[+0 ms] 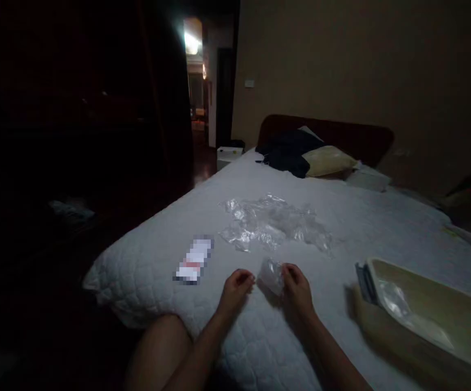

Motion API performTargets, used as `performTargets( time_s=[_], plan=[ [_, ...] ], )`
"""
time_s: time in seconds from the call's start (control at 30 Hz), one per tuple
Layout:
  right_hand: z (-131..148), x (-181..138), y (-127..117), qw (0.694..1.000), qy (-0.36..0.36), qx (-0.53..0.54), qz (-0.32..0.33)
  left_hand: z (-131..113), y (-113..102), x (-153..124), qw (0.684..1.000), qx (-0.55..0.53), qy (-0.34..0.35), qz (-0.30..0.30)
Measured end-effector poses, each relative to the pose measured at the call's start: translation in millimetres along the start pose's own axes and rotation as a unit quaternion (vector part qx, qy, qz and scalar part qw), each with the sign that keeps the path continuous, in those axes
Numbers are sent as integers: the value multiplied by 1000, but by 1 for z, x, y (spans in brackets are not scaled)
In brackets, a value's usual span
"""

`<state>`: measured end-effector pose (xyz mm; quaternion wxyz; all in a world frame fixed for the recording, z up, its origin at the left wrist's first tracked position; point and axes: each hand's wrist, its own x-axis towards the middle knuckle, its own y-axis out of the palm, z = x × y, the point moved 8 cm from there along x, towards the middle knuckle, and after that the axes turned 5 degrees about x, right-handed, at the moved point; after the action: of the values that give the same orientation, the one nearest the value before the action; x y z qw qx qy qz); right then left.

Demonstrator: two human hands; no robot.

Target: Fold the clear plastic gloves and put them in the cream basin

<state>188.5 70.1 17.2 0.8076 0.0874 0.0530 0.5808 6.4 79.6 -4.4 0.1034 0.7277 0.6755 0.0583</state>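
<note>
near the bed's (pixel 145 260) front edge, the right hand (pixel 296 290) pinches a small clear crumpled plastic bag (pixel 271 274), shiny and creased. the left hand (pixel 235 290), fingertips bunched together, sits just beside the bag, whether touching is unclear.

Right hand (pixel 296 285) pinching clear plastic bag (pixel 271 275); left hand (pixel 237 288) beside.

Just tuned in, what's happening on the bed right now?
A person sits at a white quilted bed. Both hands meet over a small clear plastic bag: the right hand pinches its edge, the left hand is at its other side. A pile of clear plastic bags lies just beyond, a beige tray to the right.
</note>
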Motion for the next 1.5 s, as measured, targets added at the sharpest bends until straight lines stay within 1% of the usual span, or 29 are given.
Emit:
performTargets(
  time_s=[0.1,0.17,0.2,0.27,0.37,0.47,0.63,0.77,0.87,1.0,1.13,1.23,1.3,1.33,1.4,1.5],
  plan=[
    [-1,-13,4,992,57,79,82,4,23,-11,996,-42,-2,82],
    [-8,-22,4,979,105,122,122,12,36,-16,993,-33,-6,115],
    [-13,-26,3,972,129,140,136,17,40,-18,993,-14,-8,121],
    [-22,-29,-2,963,156,174,137,26,41,-18,995,34,-6,96],
    [-31,-26,-12,959,148,216,107,31,35,-17,996,72,4,49],
    [-37,-22,-15,959,145,220,101,30,34,-18,996,66,2,55],
    [-37,-23,-16,960,151,213,100,24,34,-18,997,35,1,66],
    [-37,-24,-17,955,152,233,105,25,33,-13,998,14,-10,66],
    [-40,-23,-16,942,164,271,113,27,28,-10,999,-16,-18,38],
    [-42,-21,-19,919,181,338,97,30,24,-10,995,-90,-35,6],
    [-40,-20,-22,894,185,398,89,33,24,-11,988,-148,-50,2],
    [-44,-17,-25,878,196,430,67,33,24,-11,984,-167,-58,8],
    [-47,-16,-26,873,204,440,54,32,24,-12,982,-181,-60,12],
    [-48,-16,-26,875,205,435,52,31,24,-12,980,-189,-60,14],
    [-49,-17,-25,891,204,401,59,29,23,-14,976,-207,-59,13],
    [-44,-21,-22,916,200,337,89,24,23,-15,972,-228,-51,15]
  ],
)
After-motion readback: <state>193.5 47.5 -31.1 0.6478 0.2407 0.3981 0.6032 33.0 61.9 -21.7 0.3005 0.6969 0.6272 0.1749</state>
